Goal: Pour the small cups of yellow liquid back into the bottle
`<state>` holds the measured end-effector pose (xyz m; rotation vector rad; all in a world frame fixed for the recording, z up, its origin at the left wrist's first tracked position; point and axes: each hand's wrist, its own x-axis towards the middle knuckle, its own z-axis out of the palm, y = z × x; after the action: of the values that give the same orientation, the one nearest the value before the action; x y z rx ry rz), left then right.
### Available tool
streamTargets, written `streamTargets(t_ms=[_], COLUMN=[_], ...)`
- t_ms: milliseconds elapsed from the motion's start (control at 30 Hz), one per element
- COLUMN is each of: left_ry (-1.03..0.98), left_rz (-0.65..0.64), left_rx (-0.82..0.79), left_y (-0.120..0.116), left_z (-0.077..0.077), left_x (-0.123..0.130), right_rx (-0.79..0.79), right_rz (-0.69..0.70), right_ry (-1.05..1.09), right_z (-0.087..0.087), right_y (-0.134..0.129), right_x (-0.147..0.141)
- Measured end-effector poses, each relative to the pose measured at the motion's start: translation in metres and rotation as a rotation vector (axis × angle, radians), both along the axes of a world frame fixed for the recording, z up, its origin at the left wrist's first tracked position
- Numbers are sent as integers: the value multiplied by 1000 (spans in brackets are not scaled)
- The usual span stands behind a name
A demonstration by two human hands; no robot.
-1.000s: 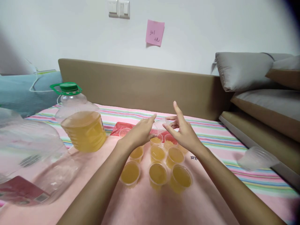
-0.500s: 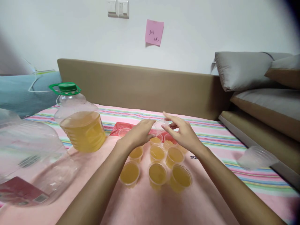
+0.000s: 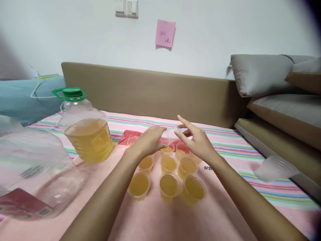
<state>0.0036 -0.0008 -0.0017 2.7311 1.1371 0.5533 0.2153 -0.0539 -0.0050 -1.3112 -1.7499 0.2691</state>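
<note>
Yellow liquid fills several clear plastic cups (image 3: 169, 186) grouped in front of me on the pink cloth. Over the far cups, my left hand (image 3: 151, 139) has its thumb and fingers closed on a clear plastic piece (image 3: 171, 133); it looks like a cup, though a lid is possible. My right hand (image 3: 197, 139) is at the right edge of that piece, fingers spread and index finger raised. Whether its thumb touches the piece is hard to see. Red plastic (image 3: 127, 135) lies behind the cups, partly covered by my left hand.
A big bottle (image 3: 87, 140) of yellow liquid with a green cap stands on the left. Nearer, a large clear bottle (image 3: 37, 160) lies at the left edge. Stacked clear cups (image 3: 274, 169) lie at the right, beside cushions (image 3: 286, 110). A brown headboard (image 3: 150, 90) runs along the wall.
My right hand has shifted slightly up and right, its index finger more raised. My left hand stays nearly still on the clear piece. The cups have not moved.
</note>
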Motion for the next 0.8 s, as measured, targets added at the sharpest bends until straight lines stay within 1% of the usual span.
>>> streamTargets(t_ms=[133, 267, 367, 467, 667, 800], left_ry=[7, -1, -7, -17, -25, -16], left_rz=[-6, -12, -13, -16, -24, -16], left_rx=[-6, 2, 7, 18, 19, 12], left_y=[-1, 0, 2, 3, 3, 1], left_z=[2, -3, -7, -8, -7, -5], left_x=[0, 1, 1, 1, 1, 1], right_rx=[18, 34, 29, 33, -6, 21], right_rz=[2, 38, 16, 36, 13, 6], right_ry=[35, -53, -26, -46, -32, -17], right_z=[0, 0, -1, -1, 1, 1], right_y=[0, 1, 1, 1, 0, -1], right_x=[0, 2, 3, 4, 4, 3])
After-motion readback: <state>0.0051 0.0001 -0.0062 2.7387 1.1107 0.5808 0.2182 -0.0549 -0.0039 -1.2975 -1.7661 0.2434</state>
